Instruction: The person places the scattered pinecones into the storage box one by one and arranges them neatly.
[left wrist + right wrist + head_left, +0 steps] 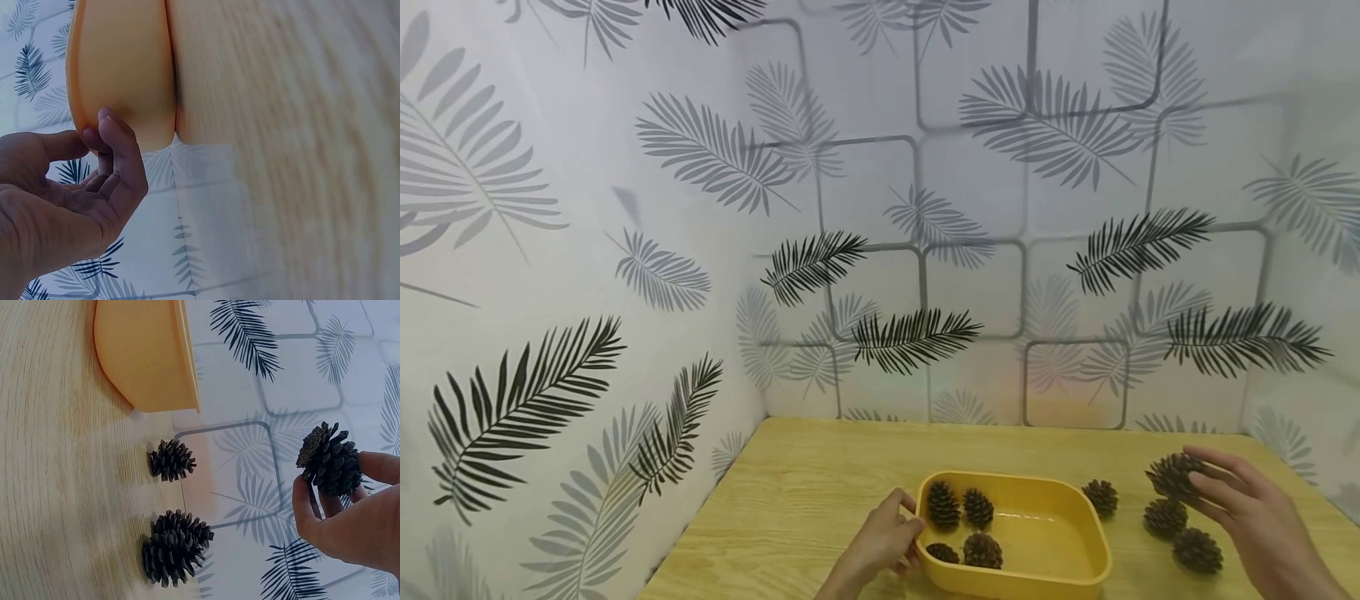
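A yellow plastic basin [1045, 575] stands on the wooden table with several pine cones [943, 505] gathered at its left end. My left hand [883, 537] pinches the basin's left rim; in the left wrist view the thumb and fingers [119, 140] meet at that edge. Off to the right, my right hand [1255, 508] holds a pine cone [331, 460] between thumb and fingers, raised above the table. Below and beside it on the tabletop sit a pine cone [1165, 518], another pine cone [1198, 551] and a third pine cone [1101, 498] close to the basin's right side.
The light wooden table [805, 475] reaches back to a wall covering [880, 292] printed with leaves. A similar leaf-printed wall [550, 333] runs along the left side.
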`<state>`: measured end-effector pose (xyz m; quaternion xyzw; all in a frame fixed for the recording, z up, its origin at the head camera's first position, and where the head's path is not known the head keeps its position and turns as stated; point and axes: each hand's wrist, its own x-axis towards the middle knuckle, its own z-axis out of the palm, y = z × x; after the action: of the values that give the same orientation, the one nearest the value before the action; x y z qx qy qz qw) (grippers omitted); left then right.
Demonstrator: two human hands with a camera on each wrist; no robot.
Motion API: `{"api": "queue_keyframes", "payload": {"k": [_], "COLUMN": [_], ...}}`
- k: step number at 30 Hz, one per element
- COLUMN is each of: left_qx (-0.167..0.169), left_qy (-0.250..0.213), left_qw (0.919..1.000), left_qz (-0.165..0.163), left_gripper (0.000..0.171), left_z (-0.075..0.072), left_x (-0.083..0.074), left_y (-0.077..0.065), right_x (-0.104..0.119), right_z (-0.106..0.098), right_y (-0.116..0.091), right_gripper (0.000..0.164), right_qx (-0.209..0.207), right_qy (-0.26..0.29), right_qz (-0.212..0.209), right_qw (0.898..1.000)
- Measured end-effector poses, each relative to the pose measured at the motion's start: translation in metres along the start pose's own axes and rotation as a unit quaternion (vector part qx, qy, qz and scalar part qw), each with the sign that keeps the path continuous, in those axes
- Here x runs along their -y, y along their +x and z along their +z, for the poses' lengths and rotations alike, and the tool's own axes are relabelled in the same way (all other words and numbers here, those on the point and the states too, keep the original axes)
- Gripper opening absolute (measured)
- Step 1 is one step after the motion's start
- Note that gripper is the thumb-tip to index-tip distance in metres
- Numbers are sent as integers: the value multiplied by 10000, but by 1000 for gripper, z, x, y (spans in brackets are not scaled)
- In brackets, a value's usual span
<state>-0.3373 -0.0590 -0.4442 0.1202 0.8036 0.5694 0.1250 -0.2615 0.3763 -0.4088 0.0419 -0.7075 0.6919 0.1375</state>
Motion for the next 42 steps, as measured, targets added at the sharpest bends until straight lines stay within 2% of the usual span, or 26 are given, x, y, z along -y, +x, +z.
{"api": "queue_keyframes", "payload": {"k": [4, 18, 25, 30, 38, 42], "left_qx": [10, 3, 25, 9, -17, 4], "left_qy": [-40, -96, -132, -121, -67, -96], "left_qw": [10000, 9999, 9999, 9999, 10000, 9999], "left_qz": [31, 119, 106, 103, 61, 64], "left_gripper": [14, 14, 13, 13, 14, 13], "left_z": [0, 1, 0, -1, -2, -2], "left_x": [0, 0, 2, 1, 1, 0], "left_y": [-2, -4, -1, -2, -1, -2], "right_x": [-1, -2, 4, 6, 9, 7], "right_z": [5, 9, 10, 14, 23, 26], "right_y": [0, 1, 1, 2, 5, 6], "right_gripper": [36, 33, 37, 37, 37, 36], "right_qx": [114, -1, 37, 159, 161, 205], "right_qy": [281, 18, -248, -35, -112, 89], "right_qz": [-125, 140, 130, 56, 128, 69], "right_qw": [9995, 9999, 9996, 9999, 9997, 9997]}}
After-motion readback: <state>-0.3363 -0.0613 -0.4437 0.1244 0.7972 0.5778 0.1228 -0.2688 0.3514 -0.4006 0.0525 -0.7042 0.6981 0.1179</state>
